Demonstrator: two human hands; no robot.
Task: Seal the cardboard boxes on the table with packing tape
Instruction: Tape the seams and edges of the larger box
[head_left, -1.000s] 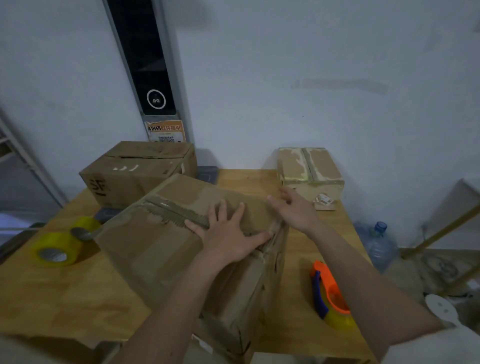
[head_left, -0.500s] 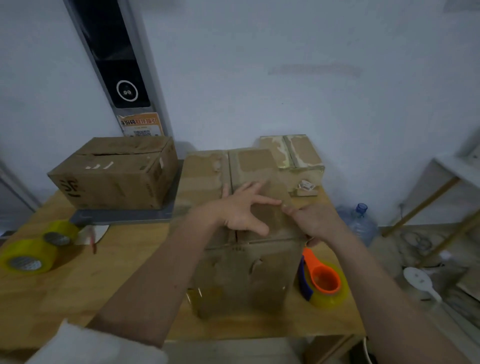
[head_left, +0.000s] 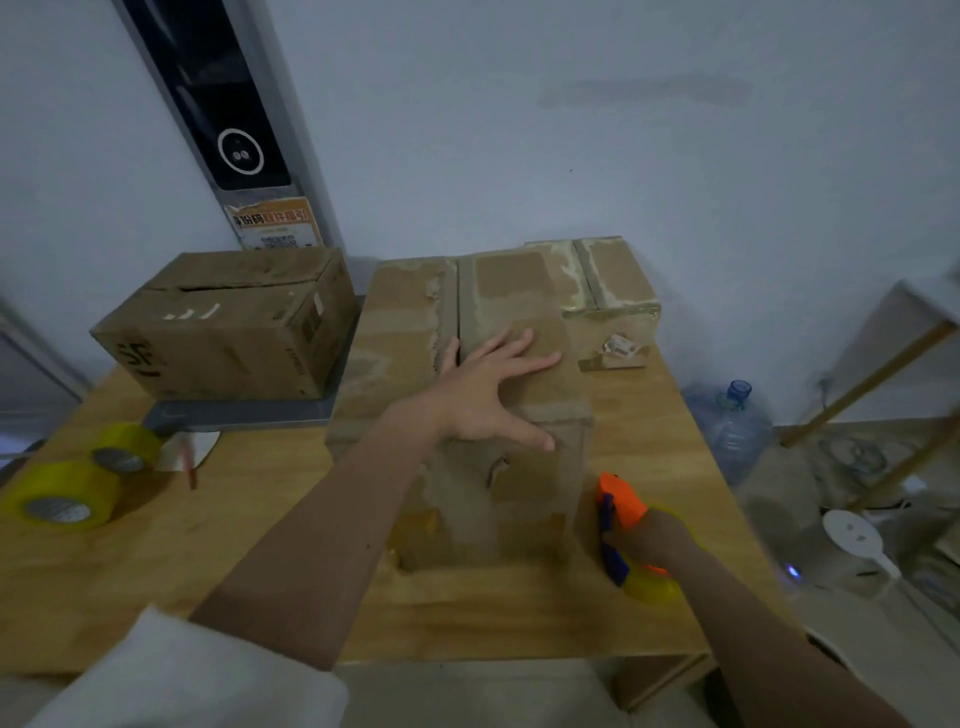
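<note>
A tall cardboard box (head_left: 395, 332) stands upright in the middle of the wooden table (head_left: 208, 561), its two top flaps meeting along a centre seam. My left hand (head_left: 493, 395) lies flat and spread on the right flap, thumb hanging over the front edge. To the box's right, my right hand (head_left: 652, 538) grips the orange and blue tape dispenser (head_left: 618, 499) with its yellow roll, resting on the table. A second box (head_left: 228, 327) sits at the back left. A smaller taped box (head_left: 618, 291) sits at the back right.
Two yellow tape rolls (head_left: 65, 499) lie at the table's left edge, beside a round disc and a red pencil (head_left: 188, 462). A grey slab (head_left: 239, 413) lies under the left box. A water bottle (head_left: 732, 421) and cables are on the floor to the right.
The box was turned upright and squared to me. My right hand left its top and came down to the right onto the tape dispenser. My left hand stayed on the flaps.
</note>
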